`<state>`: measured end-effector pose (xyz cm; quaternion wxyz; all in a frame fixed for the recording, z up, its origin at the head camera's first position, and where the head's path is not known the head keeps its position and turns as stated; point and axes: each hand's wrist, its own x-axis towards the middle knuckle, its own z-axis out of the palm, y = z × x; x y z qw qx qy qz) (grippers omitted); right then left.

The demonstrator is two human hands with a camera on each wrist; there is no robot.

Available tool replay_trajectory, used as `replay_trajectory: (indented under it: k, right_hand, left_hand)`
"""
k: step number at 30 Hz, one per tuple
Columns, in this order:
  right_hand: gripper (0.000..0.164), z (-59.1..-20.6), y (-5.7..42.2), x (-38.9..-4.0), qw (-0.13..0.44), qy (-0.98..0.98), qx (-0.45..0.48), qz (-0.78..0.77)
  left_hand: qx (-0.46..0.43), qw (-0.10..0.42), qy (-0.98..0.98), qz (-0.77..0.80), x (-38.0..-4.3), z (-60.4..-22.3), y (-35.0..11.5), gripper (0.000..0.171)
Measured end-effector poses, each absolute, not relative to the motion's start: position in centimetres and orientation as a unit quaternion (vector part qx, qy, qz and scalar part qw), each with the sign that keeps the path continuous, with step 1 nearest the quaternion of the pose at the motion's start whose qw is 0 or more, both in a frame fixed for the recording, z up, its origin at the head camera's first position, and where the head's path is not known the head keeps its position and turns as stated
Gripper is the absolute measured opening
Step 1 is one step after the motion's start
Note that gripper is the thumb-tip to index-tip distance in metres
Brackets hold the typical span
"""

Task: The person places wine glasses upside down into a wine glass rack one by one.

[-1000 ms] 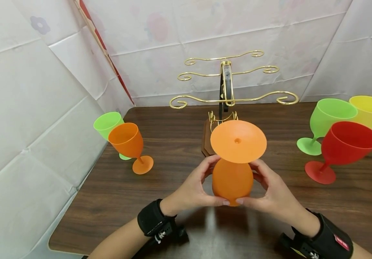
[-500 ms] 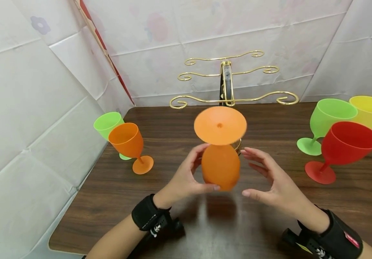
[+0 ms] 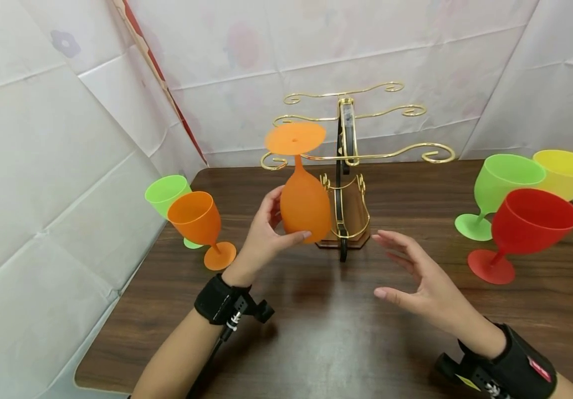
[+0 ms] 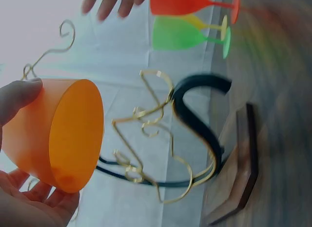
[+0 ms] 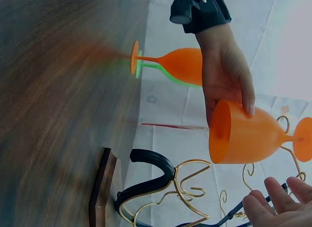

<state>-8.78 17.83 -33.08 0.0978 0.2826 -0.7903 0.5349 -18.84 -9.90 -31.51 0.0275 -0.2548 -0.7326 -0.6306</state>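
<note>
My left hand [image 3: 261,239] holds an orange plastic goblet [image 3: 306,208] upside down by its bowl, thumb on the near side and fingers around the far left. The goblet's foot is uppermost and overlaps the left part of the front gold bar on the glass rack [image 3: 348,130]; whether they touch I cannot tell. In the left wrist view the bowl's open rim [image 4: 75,136] shows. Right of the rack, my right hand [image 3: 423,280] hovers with fingers spread from the thumb, holding nothing.
On the left stand an orange goblet [image 3: 198,219] and a green goblet [image 3: 164,191]. A red goblet [image 3: 531,230], another green one [image 3: 503,180] and a yellow one [image 3: 568,169] stand at the right. The rack's wooden base [image 3: 353,213] sits on the dark wooden table [image 3: 286,349].
Both hands held the inverted goblet at first. My right hand has let go and moved slightly right; my left hand has carried the goblet up and left to the front bar.
</note>
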Motion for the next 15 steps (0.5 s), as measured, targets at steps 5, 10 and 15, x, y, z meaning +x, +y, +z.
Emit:
replay_trajectory:
  k: [5,10,15]
  right_hand:
    - [0.081,-33.3,17.9,-8.8,0.099,-0.789,0.284,0.536]
    - [0.08,-33.3,17.9,-8.9,0.103,-0.788,0.286,0.536]
    - [0.08,-33.3,17.9,-8.9,0.103,-0.791,0.284,0.532]
  left_hand:
    - [-0.219,0.032,-0.736,-0.64,-19.9,-31.7,-10.8,0.08]
    - [-0.208,0.041,-0.735,-0.644,-20.3,-32.1,-11.5,0.078]
    - [-0.195,0.047,-0.737,-0.645,-20.3,-32.1,-12.2,0.079]
